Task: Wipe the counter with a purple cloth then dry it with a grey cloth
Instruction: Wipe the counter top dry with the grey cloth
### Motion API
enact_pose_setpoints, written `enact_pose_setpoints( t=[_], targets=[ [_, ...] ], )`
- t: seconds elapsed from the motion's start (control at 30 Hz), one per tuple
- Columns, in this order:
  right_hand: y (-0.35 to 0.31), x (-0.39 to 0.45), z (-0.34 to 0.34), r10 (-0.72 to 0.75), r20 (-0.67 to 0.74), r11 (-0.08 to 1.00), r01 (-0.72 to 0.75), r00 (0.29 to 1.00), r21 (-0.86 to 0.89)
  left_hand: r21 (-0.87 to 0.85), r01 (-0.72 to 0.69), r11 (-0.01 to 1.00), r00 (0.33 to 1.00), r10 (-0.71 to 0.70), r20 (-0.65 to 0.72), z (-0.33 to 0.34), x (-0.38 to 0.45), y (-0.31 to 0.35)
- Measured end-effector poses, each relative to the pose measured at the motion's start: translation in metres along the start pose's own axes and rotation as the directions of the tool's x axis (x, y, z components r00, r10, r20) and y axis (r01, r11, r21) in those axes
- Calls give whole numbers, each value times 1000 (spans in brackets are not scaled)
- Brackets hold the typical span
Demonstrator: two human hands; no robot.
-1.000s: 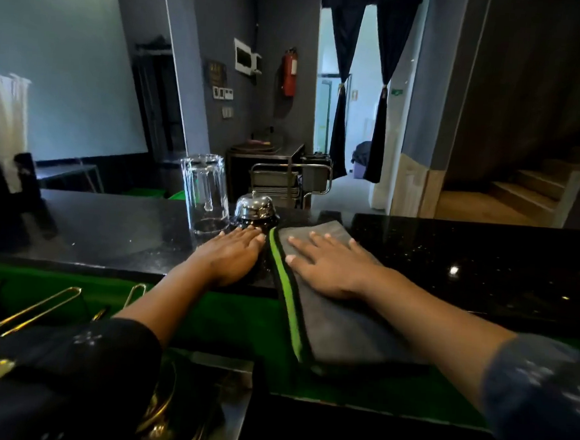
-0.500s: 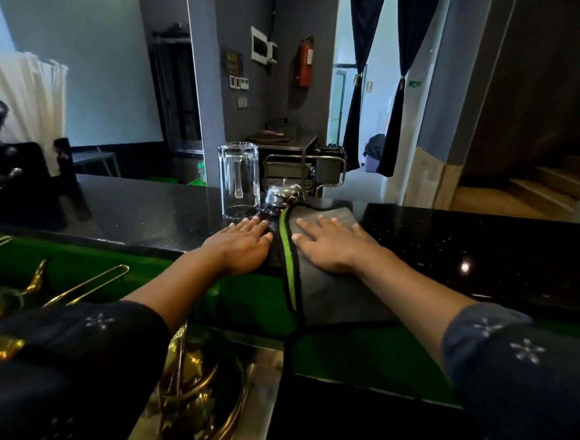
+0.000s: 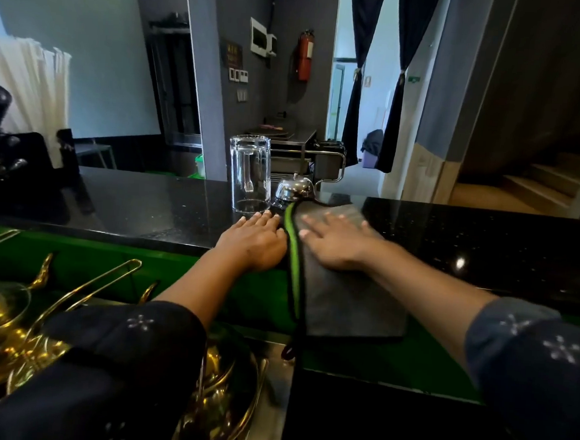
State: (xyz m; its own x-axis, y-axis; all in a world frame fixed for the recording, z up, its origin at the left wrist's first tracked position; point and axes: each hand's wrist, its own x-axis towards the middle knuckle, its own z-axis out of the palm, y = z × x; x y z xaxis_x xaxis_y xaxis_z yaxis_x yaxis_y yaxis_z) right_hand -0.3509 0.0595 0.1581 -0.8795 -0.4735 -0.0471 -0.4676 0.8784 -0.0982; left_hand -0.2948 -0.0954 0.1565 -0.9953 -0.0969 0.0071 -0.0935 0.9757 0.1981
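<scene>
At the counter's [image 3: 145, 206] near edge the grey cloth [image 3: 342, 292] drapes over the lip, pinned under the flat, open right hand [image 3: 335, 243], while the left hand [image 3: 256, 245] lies open, empty, beside it; soft, light, best pressed by palm.

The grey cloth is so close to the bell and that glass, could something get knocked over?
Maybe. The right hand presses the grey cloth flat, and its far edge lies right by the bell; a push forward could shove it. The upside-down glass jug stands just past the left hand fingertips, so a sideways swipe might tip it.
</scene>
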Motion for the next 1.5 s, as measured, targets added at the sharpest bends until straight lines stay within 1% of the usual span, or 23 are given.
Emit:
enact_pose_setpoints(
  t=[0.07, 0.13, 0.2, 0.3, 0.37, 0.47, 0.5, 0.57, 0.63, 0.7, 0.77, 0.8, 0.87, 0.97, 1.03, 1.13, 1.17, 1.2, 1.27, 1.33, 1.37, 1.43, 1.5],
  targets=[
    [-10, -18, 4, -69, -16, 997, 69, 997, 17, 1, -7, 1000, 1000, 7, 18, 0, 0, -3],
    [-1, -31, 5, -78, -2, 996, 78, 997, 36, 9, -21, 1000, 999, 21, 25, 3, -1, -5],
    [11, -30, 5, -24, -4, 999, 24, 1000, 44, 14, -32, 999, 999, 32, 8, 6, -2, -5],
    [20, -1, 4, 130, -39, 990, -127, 991, 61, 8, -41, 999, 999, 41, -15, 7, -2, -2],
    [24, 24, -3, 213, -32, 975, -210, 977, 68, 10, -31, 999, 999, 31, -23, 6, 0, -2],
    [32, 46, -15, 261, 2, 961, -260, 965, 94, 17, -22, 1000, 1000, 23, -20, 3, 0, -1],
    [32, 47, -17, 261, 1, 961, -260, 965, 94, 20, -22, 1000, 999, 23, -27, 1, 0, 0],
    [28, 31, -16, 207, -11, 976, -206, 978, 78, 11, -32, 999, 999, 33, -38, -4, -1, 0],
    [33, 0, -8, 128, -13, 991, -128, 992, 37, 15, -33, 999, 999, 33, -21, -5, -4, 1],
    [53, -28, -2, 71, -1, 997, -71, 997, 21, 40, -18, 999, 1000, 17, 24, -5, -7, 2],
    [75, -38, -3, 94, -12, 995, -94, 995, 20, 113, 10, 994, 1000, -14, 28, -8, -5, 6],
    [81, -33, -6, 120, -20, 993, -119, 993, 19, 137, 14, 990, 1000, -16, 13, -12, -1, 12],
    [79, -6, -10, 171, -4, 985, -171, 985, 28, 56, -14, 998, 1000, 15, -8, -15, 13, 30],
    [65, 31, -16, 156, -28, 986, -154, 987, 60, -91, -47, 995, 999, 45, -25, -4, 33, 58],
    [62, 51, -22, 157, -22, 978, -153, 987, 140, -105, -31, 994, 999, 28, -36, 9, 43, 65],
    [78, 84, -17, 68, 22, 997, -69, 997, 20, -122, -10, 992, 999, 4, -48, 16, 51, 62],
    [95, 90, -16, 56, 18, 998, -56, 998, 21, -89, -13, 996, 999, 10, -34, 17, 51, 61],
    [118, 96, -16, 88, -10, 996, -88, 996, 30, -51, -22, 998, 1000, 21, -17, 19, 50, 61],
    [182, 88, -18, 246, -59, 968, -242, 967, 67, -36, -31, 999, 1000, 31, 2, 21, 48, 62],
    [245, 72, -22, 425, -68, 903, -419, 903, 92, -44, -21, 999, 1000, 21, -11, 22, 49, 64],
    [267, 68, -23, 484, -64, 875, -479, 873, 74, -42, -16, 999, 1000, 15, -26, 22, 50, 65],
    [275, 67, -25, 531, -50, 847, -529, 846, 51, -36, -1, 999, 999, 0, -41, 21, 53, 67],
    [242, 75, -23, 482, -84, 876, -479, 872, 59, -35, 13, 999, 999, -14, -35, 22, 55, 67]
  ],
)
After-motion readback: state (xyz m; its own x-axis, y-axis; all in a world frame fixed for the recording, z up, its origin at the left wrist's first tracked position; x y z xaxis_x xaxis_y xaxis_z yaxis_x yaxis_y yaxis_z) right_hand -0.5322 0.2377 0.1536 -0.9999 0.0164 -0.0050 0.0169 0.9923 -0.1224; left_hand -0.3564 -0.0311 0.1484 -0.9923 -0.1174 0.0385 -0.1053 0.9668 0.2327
